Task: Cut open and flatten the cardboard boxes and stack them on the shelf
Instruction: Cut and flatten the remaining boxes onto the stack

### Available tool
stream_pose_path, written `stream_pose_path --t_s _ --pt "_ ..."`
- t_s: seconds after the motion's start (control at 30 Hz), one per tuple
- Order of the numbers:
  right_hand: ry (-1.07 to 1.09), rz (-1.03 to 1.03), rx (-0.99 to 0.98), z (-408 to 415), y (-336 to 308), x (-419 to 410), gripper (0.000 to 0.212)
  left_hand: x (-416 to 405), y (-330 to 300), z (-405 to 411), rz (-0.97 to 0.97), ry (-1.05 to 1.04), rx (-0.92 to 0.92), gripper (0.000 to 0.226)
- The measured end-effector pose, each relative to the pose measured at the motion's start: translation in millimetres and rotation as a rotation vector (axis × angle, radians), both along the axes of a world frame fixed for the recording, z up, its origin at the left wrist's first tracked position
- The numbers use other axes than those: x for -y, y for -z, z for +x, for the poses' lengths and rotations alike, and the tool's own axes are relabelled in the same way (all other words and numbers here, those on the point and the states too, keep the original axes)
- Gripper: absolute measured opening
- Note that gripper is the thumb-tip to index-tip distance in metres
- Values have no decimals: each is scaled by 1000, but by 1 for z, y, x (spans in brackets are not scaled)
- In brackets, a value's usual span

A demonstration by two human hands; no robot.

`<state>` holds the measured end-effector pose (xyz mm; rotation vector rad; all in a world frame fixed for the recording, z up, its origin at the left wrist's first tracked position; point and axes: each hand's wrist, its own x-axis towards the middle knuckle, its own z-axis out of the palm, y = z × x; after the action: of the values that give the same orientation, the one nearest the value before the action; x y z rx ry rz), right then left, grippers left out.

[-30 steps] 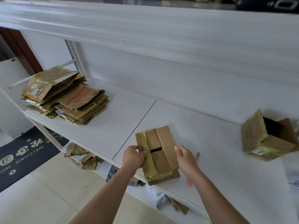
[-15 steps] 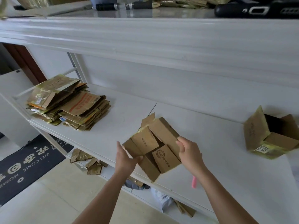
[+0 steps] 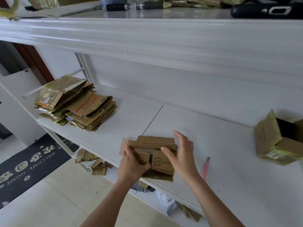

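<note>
A small brown cardboard box [image 3: 157, 145], collapsed nearly flat with its flaps spread, lies at the front edge of the white shelf [image 3: 213, 136]. My left hand [image 3: 132, 166] grips its left side, thumb on a flap and fingers curled over the edge. Beside the box's right side my right hand [image 3: 182, 153] hovers with fingers spread and straight, holding nothing. A stack of flattened boxes [image 3: 75, 104] sits at the shelf's far left. An open, unflattened box [image 3: 278, 138] with yellow tape lies on its side at the right.
A pink box cutter [image 3: 205, 168] lies on the shelf just right of my right wrist. Cardboard scraps [image 3: 91, 161] and a grey mail bag [image 3: 167, 202] sit on the lower shelf. A dark welcome mat [image 3: 29, 163] covers the floor at left. Clutter lines the top counter.
The box has gone from a folded block to an opened shape to nearly flat on the shelf. My right hand has let go of it and opened. The camera tilted up.
</note>
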<state>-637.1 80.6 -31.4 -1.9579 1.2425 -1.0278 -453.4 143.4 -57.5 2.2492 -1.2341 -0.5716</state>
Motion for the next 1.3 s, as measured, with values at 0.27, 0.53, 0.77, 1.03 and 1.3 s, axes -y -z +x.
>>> stream_pose_path --t_s 0.27,0.53,0.77,1.03,1.3 --pt "171 328 58 11 35 -19 120 3 -8 1 -16 57 -212 83" --pt "382 350 -103 25 23 -8 116 -6 -16 6 -71 220 -528 72" --pt "-124 454 62 -26 4 13 68 -22 -18 62 -187 -31 -1136 66" --pt "-414 540 -135 -47 27 -20 88 -56 22 81 -140 -302 -1438 60" --pt "-340 538 -151 -40 52 -24 48 -37 21 53 255 -201 -774 42"
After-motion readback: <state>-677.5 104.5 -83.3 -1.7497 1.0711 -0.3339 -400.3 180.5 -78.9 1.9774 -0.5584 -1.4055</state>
